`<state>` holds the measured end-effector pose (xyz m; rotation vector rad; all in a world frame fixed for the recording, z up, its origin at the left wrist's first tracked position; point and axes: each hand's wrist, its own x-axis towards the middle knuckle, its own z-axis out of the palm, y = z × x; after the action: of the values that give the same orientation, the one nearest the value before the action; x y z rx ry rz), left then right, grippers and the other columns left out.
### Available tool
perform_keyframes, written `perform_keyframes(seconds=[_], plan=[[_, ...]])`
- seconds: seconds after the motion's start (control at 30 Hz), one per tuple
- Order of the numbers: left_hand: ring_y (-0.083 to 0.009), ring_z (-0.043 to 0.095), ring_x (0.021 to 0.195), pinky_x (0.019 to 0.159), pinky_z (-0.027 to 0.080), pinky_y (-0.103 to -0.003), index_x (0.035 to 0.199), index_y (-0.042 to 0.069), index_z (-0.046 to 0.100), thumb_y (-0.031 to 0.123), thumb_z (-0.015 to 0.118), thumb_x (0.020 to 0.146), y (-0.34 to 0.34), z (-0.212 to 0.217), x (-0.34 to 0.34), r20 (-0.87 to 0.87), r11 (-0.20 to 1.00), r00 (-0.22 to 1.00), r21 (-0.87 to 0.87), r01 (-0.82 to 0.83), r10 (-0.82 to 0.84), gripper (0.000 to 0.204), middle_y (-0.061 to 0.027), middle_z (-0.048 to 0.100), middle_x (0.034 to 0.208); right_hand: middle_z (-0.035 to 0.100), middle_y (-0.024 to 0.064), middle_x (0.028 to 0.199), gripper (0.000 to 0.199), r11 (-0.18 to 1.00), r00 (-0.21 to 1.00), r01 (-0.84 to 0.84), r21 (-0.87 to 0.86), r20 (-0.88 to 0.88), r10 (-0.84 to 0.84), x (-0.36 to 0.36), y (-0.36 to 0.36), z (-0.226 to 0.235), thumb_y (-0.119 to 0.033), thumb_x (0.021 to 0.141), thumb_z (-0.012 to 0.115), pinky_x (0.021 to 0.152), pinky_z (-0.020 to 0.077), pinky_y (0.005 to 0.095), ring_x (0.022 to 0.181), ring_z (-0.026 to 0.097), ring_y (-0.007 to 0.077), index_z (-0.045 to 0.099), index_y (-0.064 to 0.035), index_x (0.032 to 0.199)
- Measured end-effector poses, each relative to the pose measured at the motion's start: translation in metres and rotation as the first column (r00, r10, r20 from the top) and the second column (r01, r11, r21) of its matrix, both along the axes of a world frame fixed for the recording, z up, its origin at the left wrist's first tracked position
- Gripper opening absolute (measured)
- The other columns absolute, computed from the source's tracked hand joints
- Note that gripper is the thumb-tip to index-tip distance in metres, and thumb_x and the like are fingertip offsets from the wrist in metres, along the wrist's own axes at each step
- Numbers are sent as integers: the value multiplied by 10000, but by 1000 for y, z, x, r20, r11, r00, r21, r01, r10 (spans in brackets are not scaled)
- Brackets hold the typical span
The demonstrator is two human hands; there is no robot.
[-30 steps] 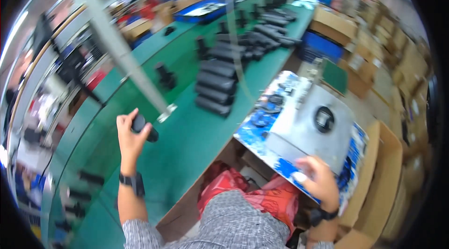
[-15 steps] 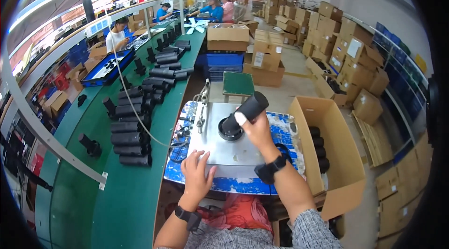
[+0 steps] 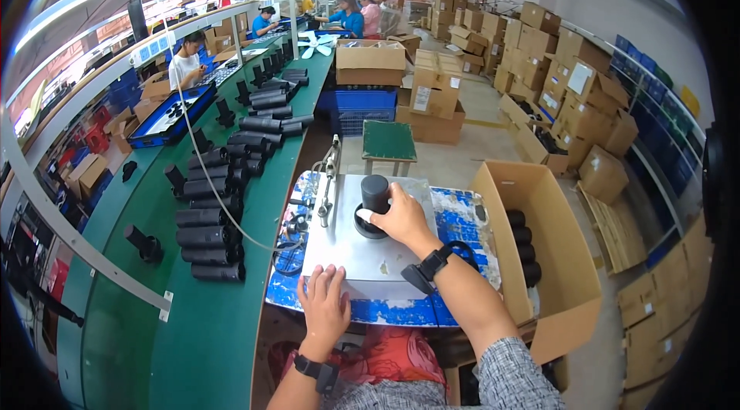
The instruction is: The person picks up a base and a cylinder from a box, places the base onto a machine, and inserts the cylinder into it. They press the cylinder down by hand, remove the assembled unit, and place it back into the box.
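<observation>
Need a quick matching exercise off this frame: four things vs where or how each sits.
1. black cylinder
2. left hand
3. green stool
4. open carton

a. flat on the near edge of the grey plate
b. gripped by the right hand
c. right of the fixture, black cylinders inside
d. on the floor beyond the fixture

Pairs: 1-b, 2-a, 3-d, 4-c
</observation>
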<state>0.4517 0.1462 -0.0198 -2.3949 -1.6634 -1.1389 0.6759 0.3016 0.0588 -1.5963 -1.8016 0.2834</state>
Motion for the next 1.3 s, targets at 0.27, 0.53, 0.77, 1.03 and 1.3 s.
perform_keyframes(seconds=[0.27, 0.53, 0.77, 1.03, 1.3], plan=[[-361, 500, 1415, 1260, 218, -587, 1401, 87, 639, -9, 691, 783, 1, 8, -7, -9, 999, 999, -7, 31, -31, 627, -136, 618, 1383, 739, 244, 1153, 708, 966, 966, -257, -28, -35, 256, 19, 13, 11, -370, 743, 895, 977, 573, 483, 1092, 723, 433, 585, 23, 1243], [-357, 618, 1189, 1065, 460, -432, 1249, 26, 679, -154, 531, 742, 105, 24, -79, 210, 976, 966, 183, 116, -154, 558, -167, 677, 1216, 738, 220, 1210, 735, 998, 969, -62, -31, -243, 52, 7, -3, 5, -382, 749, 950, 988, 569, 436, 1098, 739, 354, 620, 13, 1273], [-391, 599, 1263, 1123, 453, -429, 1303, -29, 660, 206, 546, 1079, 267, -26, -132, 336, 974, 939, -176, 145, -79, 344, -216, 648, 1315, 750, 230, 1188, 661, 987, 956, -157, -21, -252, 147, 1, 3, -9, -286, 775, 903, 978, 582, 435, 1087, 749, 365, 621, 23, 1287], [-401, 602, 1314, 1155, 443, -434, 1377, -43, 639, 311, 483, 1123, 282, -16, -102, 90, 895, 983, -407, 183, -160, 463, -263, 649, 1384, 758, 250, 1172, 595, 993, 960, -118, -18, -257, 110, 10, -5, -9, -197, 783, 873, 987, 585, 456, 1079, 753, 406, 625, 32, 1273], [-321, 644, 1231, 1090, 476, -374, 1451, -34, 578, 258, 520, 1127, 232, 17, -105, 326, 940, 945, -319, 124, -14, 440, -219, 682, 1284, 767, 237, 1150, 599, 991, 966, -132, 10, -223, 130, 1, 4, -15, -209, 792, 881, 976, 588, 456, 1051, 759, 395, 634, 27, 1285]])
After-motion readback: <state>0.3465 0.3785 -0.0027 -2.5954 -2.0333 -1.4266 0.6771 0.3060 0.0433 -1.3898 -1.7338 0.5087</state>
